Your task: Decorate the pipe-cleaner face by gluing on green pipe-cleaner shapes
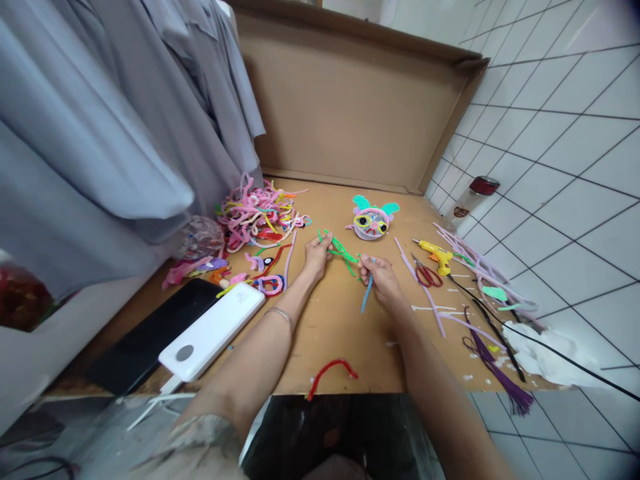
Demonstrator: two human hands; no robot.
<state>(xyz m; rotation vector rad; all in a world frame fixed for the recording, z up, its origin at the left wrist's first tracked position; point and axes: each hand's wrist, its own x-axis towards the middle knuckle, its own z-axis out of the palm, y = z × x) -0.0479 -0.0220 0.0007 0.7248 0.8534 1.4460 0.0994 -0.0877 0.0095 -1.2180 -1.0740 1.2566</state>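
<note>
My left hand (317,255) is closed, pinching one end of a green pipe cleaner (341,250) above the cardboard work surface (340,333). My right hand (381,278) is closed on the other end of the green pipe cleaner and also holds a blue pipe cleaner (367,293) that hangs down toward me. Just beyond my hands sits a small round craft face (371,221) with teal ears and yellow eyes.
A heap of coloured pipe cleaners (260,217) lies at the left. A white power bank (213,331) and black tablet (150,337) sit near left. A yellow glue gun (436,253), red scissors (426,275), a red pipe cleaner (331,370) and purple tassel (500,373) lie nearby.
</note>
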